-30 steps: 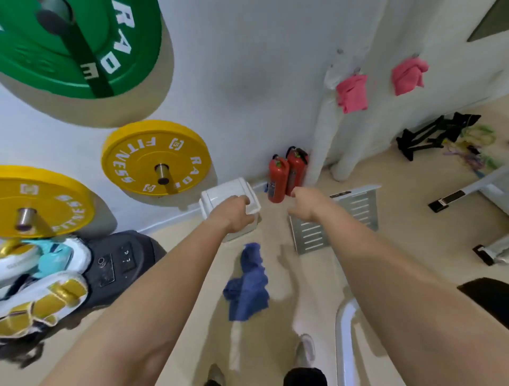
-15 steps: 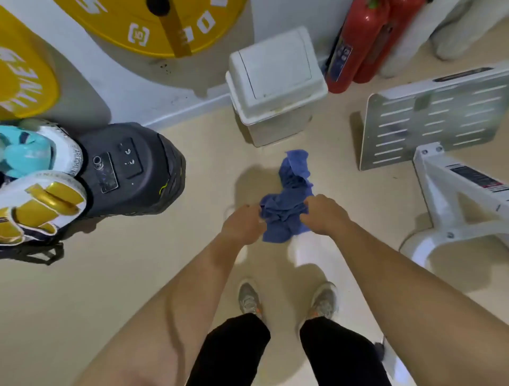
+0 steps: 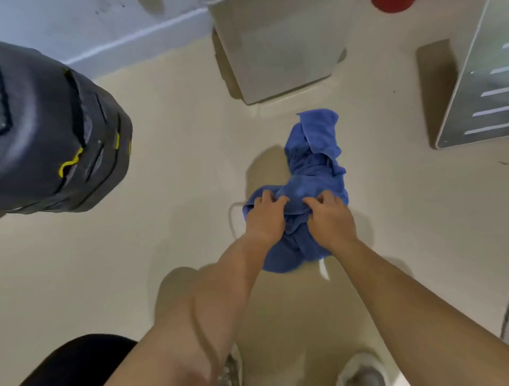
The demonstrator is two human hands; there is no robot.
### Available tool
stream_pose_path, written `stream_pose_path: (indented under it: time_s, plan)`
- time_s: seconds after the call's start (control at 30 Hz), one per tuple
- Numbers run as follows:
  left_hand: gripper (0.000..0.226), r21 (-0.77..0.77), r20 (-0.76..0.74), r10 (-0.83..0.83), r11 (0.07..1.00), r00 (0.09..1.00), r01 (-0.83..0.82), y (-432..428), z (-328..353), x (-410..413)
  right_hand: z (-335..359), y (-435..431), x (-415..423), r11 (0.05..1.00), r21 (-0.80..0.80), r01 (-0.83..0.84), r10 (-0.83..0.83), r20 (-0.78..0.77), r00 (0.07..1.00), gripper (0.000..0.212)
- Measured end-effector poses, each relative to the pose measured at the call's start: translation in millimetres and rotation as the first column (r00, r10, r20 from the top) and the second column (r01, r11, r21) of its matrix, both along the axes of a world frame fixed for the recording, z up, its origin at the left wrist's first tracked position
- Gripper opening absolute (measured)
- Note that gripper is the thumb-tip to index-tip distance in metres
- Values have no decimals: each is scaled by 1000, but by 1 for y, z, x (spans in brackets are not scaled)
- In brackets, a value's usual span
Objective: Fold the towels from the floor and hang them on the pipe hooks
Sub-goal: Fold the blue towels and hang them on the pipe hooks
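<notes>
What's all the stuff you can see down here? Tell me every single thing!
blue towel: one, blue, crumpled on the floor, middle
bin: one, white, by the wall beyond the towel
bulky object: one, black with yellow marks, left; cannot tell what it is
metal plate: one, grey with slots, right edge
red object: one, red, cut off at the top edge
floor: beige, under everything
shoes: two, pale, bottom edge
left hand: one, grips the towel's near end
right hand: one, grips the towel beside the left hand

both hands [image 3: 265, 217] [image 3: 329, 217] grip the crumpled blue towel [image 3: 314, 165] on floor [image 3: 179, 165].
</notes>
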State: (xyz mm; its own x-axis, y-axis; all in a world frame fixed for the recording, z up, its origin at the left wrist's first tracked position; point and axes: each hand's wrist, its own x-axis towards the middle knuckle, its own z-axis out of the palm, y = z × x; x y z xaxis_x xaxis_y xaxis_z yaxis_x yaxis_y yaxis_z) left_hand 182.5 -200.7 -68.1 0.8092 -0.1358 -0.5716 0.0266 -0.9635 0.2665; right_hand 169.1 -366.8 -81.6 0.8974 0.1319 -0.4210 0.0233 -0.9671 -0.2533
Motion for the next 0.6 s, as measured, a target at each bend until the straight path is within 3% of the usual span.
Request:
stream_pose_path:
  time_s: [0.13, 0.27, 0.4, 0.6]
  plan:
    - [21, 94, 146, -55, 995, 988, 42, 6, -24, -3, -27, 1, 5, 996, -88, -28, 33, 60, 998, 8]
    - [19, -12, 162, -38, 999, 986, 41, 11, 17, -17, 16, -10, 3, 996, -25, -89, 89, -17, 996, 6]
    - [20, -54, 148, -68, 996, 987, 76, 9, 118, -32, 128, -13, -9, 993, 89, -71, 81, -117, 990, 11]
    - [17, -99, 92, -26, 994, 995, 35, 12, 337, -39, 353, -26, -23, 987, 128, -94, 122, -234, 965, 8]
